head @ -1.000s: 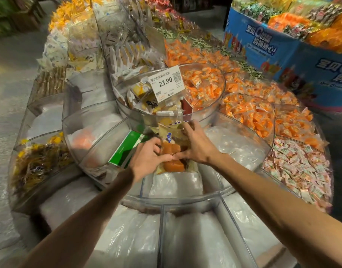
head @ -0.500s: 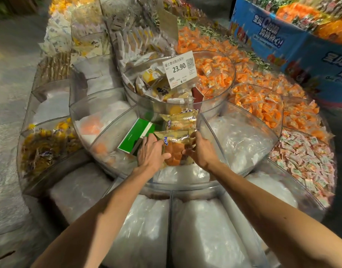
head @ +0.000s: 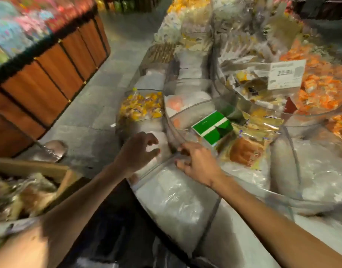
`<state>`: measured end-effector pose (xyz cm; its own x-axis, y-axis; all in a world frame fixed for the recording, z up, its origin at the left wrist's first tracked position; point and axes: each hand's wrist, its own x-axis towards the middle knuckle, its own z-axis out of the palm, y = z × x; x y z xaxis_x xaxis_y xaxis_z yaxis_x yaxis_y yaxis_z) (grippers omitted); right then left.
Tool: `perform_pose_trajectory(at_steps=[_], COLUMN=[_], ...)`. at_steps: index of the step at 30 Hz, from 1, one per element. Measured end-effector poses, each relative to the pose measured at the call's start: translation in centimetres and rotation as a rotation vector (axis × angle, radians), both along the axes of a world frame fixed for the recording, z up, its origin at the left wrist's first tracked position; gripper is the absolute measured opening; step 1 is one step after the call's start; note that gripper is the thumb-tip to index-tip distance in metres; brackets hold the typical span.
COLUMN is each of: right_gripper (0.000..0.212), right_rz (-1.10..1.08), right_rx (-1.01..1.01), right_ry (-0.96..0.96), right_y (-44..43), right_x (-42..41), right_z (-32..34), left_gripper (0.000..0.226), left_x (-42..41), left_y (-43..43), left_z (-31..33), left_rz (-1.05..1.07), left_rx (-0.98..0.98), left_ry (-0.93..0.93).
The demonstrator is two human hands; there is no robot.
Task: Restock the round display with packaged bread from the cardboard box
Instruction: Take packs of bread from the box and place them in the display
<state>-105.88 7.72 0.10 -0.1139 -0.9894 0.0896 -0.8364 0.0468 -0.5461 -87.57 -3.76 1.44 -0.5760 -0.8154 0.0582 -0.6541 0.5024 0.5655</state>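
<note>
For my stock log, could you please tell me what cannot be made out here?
Head view:
Price tag: digits smeared by motion blur.
Cardboard box: cut off by the left edge; contents blurred.
Right hand: blur hides whether its fingers grip the display rim.

The whole view is smearing with motion. The price tag (head: 286,74) is blurring, so I am not reading its digits. The cardboard box (head: 40,169) is running off the left edge, and the wrapped packs (head: 27,196) inside it are melting into one blur. My right hand (head: 197,161) is hovering at the clear wall of the round display (head: 172,132), and I am not managing to tell whether my fingers (head: 183,163) are touching it. The print on the bread packet (head: 245,151) is washing out. Both my forearms are getting cut off by the bottom edge.
</note>
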Motion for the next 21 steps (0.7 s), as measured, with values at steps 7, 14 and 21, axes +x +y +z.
perform_pose_trajectory(at_steps=[7, 14, 21], right_gripper=[0.044, 0.023, 0.031], right_rz=[0.562, 0.742, 0.734], right_rx=[0.052, 0.341, 0.531], right_ry=[-0.096, 0.058, 0.268], right_y=[-3.6, -9.2, -16.5], right_x=[24.9, 40.0, 49.4], right_z=[-6.4, -11.5, -14.8], left_gripper=[0.013, 0.043, 0.099], left_x=[31.1, 43.1, 48.5], left_y=[7.5, 10.6, 6.1], left_z=[-6.8, -18.3, -22.6], left_rz=[0.856, 1.045, 0.9], left_rx=[0.236, 0.545, 0.717], left_ry=[-0.215, -0.26, -0.123])
